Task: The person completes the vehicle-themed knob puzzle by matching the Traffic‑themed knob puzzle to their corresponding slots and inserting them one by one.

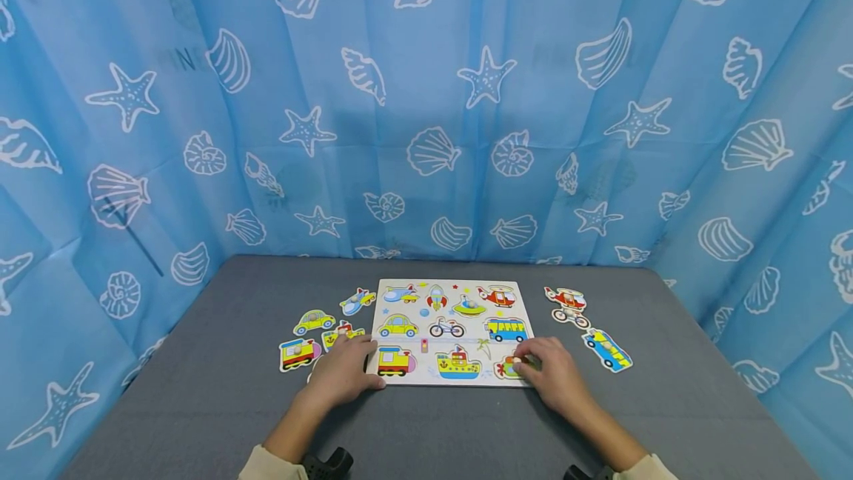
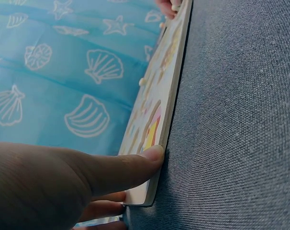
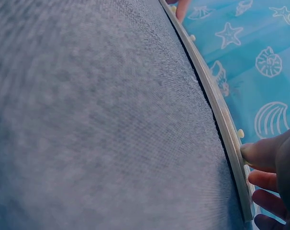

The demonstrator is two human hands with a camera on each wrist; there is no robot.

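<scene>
A white wooden puzzle board with printed vehicles lies on the grey table. At its near left corner my left hand grips it, the thumb along the front edge and the fingers beside the left edge. Over the near right corner, my right hand pinches a green and red submarine piece between thumb and fingers; part of that piece is hidden. In the right wrist view, the right thumb is right at the board's edge. A flying saucer piece sits in the board's upper right part.
Left of the board lie a plane, a car, a train and a boat piece, partly behind my left hand. On the right are a helicopter, a bicycle and a bus piece. A blue curtain surrounds the table.
</scene>
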